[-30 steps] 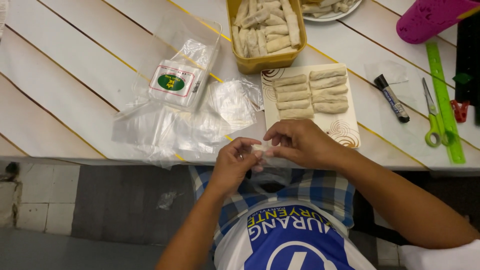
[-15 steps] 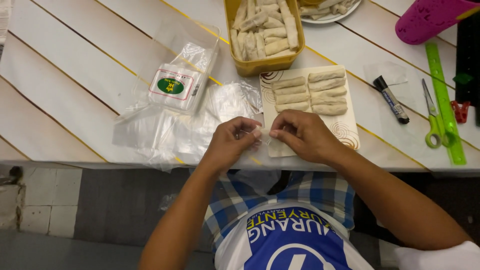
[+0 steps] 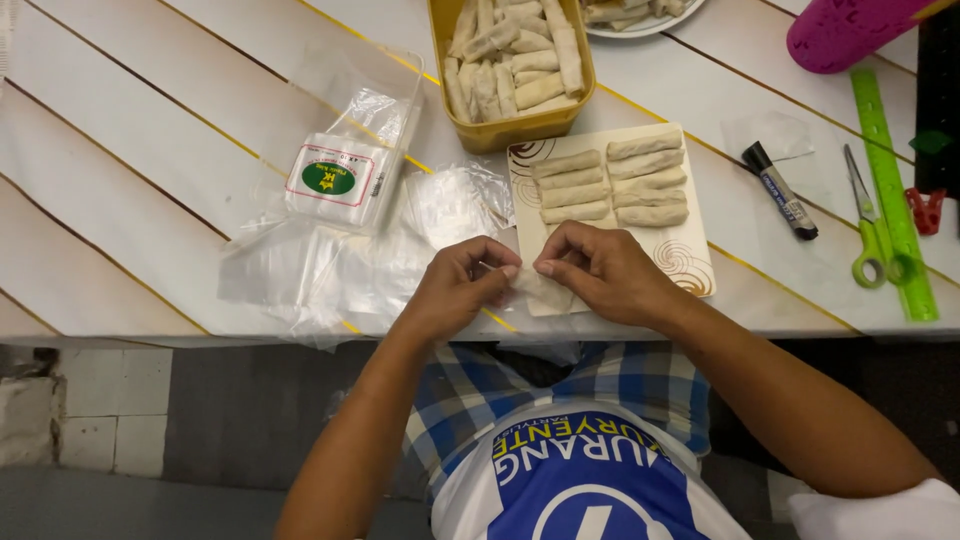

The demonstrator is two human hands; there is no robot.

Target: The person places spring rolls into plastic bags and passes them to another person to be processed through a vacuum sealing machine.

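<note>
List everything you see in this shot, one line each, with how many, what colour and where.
Rolled pastry piece: one, pale, pinched between both hands at the table edge.
Rolls on tray: eight, pale tan, two columns.
Tray: one, cream with brown swirls, centre.
Tub: one, yellow, full of rolls, behind the tray.
Plate: one, white, top edge, mostly cut off.
Plastic bags: loose pile, clear, left of the tray.
Bag pack: one, clear with a green and red label, on the pile.
Marker: one, black, right of the tray.
Scissors: one, green handles, right.
Ruler: one, green, far right.
Pink object: one, top right.
Table: white planks.
Left hand: on the piece.
Right hand: on the piece.
</note>
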